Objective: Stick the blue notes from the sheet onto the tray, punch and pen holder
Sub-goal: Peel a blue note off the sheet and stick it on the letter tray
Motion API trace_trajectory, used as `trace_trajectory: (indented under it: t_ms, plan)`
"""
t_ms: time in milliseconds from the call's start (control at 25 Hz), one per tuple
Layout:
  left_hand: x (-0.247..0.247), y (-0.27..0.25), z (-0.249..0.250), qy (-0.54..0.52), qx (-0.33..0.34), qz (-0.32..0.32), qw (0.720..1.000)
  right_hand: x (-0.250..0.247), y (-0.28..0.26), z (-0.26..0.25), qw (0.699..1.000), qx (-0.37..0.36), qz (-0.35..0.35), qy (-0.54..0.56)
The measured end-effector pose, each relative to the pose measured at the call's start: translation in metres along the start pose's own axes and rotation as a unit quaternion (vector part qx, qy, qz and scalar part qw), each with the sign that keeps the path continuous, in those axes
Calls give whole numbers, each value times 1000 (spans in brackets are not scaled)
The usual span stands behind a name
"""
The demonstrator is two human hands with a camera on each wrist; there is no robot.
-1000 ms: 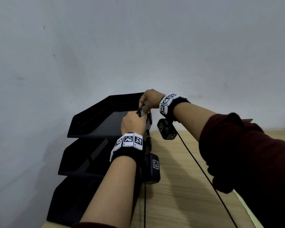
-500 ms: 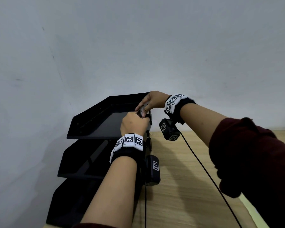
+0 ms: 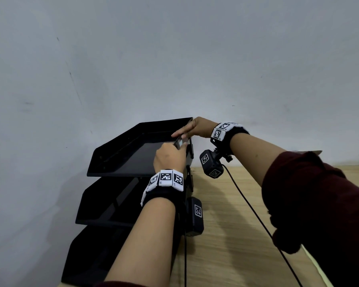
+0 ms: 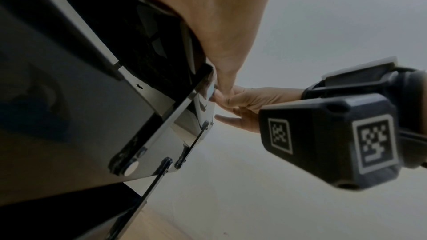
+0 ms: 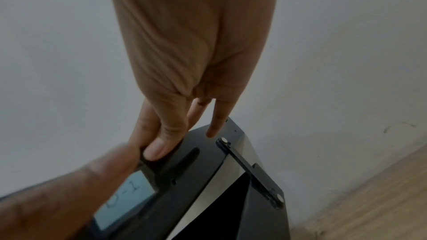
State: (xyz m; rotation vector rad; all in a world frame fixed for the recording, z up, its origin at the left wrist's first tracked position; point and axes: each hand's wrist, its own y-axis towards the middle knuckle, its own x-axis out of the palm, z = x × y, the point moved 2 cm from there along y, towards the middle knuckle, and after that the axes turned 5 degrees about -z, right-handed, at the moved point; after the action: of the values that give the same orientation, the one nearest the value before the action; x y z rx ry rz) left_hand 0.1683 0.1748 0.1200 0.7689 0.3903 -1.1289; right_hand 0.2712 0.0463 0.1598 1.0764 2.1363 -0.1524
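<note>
Largest first: a three-tier black tray (image 3: 120,156) stacked against a pale wall (image 3: 174,48), standing on a wooden desk (image 3: 232,214). Both hands working at the right-hand rim of the top tier.

Right hand (image 3: 195,128) over the far corner of that rim, fingers (image 5: 213,125) straight and extended, tips resting on the black side wall, thumb pressing flat just above the note. Nothing curled round anything.

Left hand (image 3: 170,157) at the same rim from the near side, knuckles up in the head view. Thumb apparently lying over one end of the note, but blurred in the right wrist view, so pinching or only pressing: cannot tell.

Smallest: the blue note (image 5: 126,198), pale, marked with something like "D-1", lying flat on the outer face of the tray's rim. Seemingly stuck down already or nearly so.

Risks from here: a corner lifting if fingers pull away before the adhesive edge gets rubbed down; a crooked or creased label if the left thumb drags sideways; the light tray stack shifting under uneven pressing at one corner. Punch, pen holder and sheet out of view.
</note>
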Motion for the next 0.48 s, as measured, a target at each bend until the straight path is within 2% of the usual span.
trace_trajectory:
  t_ms: [240,480]
  plan:
    - [0,1,0,-3,-1,22,1000,2,-2,-2,998,32,-42,30]
    - [-4,-3,1,-18,19,12,1000,6,1,2,999,-6,23,23]
